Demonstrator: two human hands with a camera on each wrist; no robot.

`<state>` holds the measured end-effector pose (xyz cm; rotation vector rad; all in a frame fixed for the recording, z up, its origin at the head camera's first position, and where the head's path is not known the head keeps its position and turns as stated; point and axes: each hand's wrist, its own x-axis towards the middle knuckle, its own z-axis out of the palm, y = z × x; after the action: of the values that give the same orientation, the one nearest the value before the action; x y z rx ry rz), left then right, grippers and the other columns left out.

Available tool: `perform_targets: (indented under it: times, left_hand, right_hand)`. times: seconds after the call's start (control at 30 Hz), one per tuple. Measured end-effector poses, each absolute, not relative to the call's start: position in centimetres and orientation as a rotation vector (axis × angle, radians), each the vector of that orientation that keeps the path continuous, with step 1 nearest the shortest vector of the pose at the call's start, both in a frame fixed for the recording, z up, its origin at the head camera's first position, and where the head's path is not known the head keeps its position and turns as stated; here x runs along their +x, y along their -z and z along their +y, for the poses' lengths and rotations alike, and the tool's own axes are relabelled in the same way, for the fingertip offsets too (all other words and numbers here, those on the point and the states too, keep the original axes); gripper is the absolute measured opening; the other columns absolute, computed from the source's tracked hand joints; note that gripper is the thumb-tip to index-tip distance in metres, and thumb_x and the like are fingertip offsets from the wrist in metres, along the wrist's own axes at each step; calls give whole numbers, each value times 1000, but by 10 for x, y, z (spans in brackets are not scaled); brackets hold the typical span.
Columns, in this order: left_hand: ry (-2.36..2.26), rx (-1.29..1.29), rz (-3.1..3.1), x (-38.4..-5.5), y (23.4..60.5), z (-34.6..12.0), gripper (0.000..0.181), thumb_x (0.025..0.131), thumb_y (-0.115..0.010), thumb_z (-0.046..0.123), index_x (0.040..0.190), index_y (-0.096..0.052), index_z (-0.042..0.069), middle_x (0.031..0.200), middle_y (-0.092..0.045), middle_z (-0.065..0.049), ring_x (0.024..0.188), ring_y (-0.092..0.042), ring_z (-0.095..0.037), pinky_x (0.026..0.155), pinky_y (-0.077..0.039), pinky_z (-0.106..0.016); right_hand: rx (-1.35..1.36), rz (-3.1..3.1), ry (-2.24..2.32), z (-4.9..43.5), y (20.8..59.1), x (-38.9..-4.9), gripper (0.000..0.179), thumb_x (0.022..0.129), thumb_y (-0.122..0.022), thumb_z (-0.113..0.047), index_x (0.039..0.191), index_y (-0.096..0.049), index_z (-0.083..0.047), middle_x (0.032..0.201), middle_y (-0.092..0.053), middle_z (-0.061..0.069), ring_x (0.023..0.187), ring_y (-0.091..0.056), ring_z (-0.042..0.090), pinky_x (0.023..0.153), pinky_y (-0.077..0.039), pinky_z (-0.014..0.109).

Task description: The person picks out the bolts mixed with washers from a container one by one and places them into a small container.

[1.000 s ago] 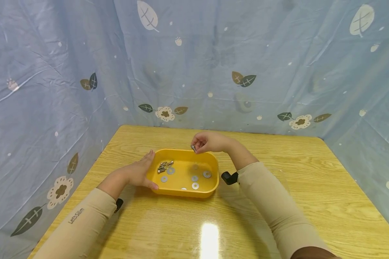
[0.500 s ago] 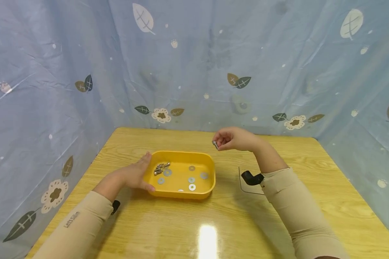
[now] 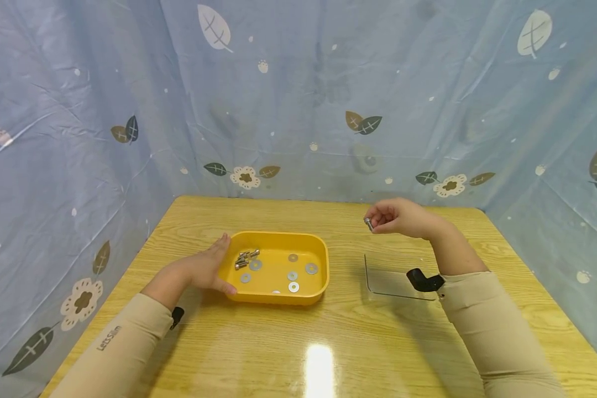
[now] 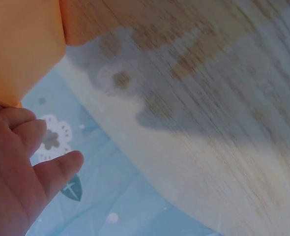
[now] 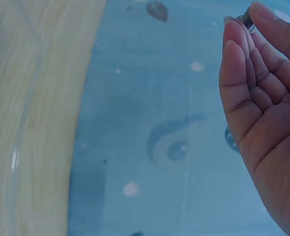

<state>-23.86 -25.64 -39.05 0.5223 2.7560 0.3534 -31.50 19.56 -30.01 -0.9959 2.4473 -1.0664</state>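
My right hand (image 3: pixel 405 218) pinches a small silver bolt (image 3: pixel 368 224) between thumb and fingertips, raised over the table to the right of a yellow tray (image 3: pixel 278 299). The right wrist view shows the bolt (image 5: pixel 248 20) at the fingertips, partly hidden by the thumb. At the tray's left end lies my left hand (image 3: pixel 204 270), fingers extended along its outer side and thumb at the front left corner. Several bolts (image 3: pixel 241 262) lie heaped in the tray's left part, with several flat washers (image 3: pixel 293 287) scattered over its floor.
A transparent sheet (image 3: pixel 398 284) with rounded corners lies on the table right of the tray, partly under the right forearm. The wooden table (image 3: pixel 258 354) meets a blue patterned curtain (image 3: pixel 298 110) at the back and sides. Black camera mounts (image 3: pixel 423 280) sit at the wrists.
My right hand has moved right with the bolt, from above the tray's back right corner to beyond the transparent sheet's back edge. The left hand has stayed at the tray; the head view shifted slightly.
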Motion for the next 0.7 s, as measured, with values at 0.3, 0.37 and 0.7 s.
perform_targets:
  times: [0.3,0.37,0.7]
  left_hand:
    - [-354,521,2757,-238,391,-256,134,59,-63,72,143,4,-7,149,10,-24,136,-5,-40,106,-17,-53]
    - [-349,523,2758,-238,390,-256,133,59,-63,72,143,4,-7,149,10,-24,136,-5,-40,106,-17,-54]
    - [-342,533,2751,-239,389,-254,132,61,-63,71,143,4,-7,149,10,-24,136,-4,-40,106,-18,-54]
  right_hand:
    - [-876,2476,1035,228,312,-312,21,85,-64,-10,104,-58,-2,90,-57,10,84,-58,18,74,-50,28]
    - [-850,2476,1037,234,315,-312,20,85,-64,-10,103,-58,-2,89,-57,10,83,-58,18,74,-50,29]
    - [-792,2431,1040,249,329,-314,21,85,-63,-8,104,-58,0,88,-57,11,80,-57,19,71,-50,29]
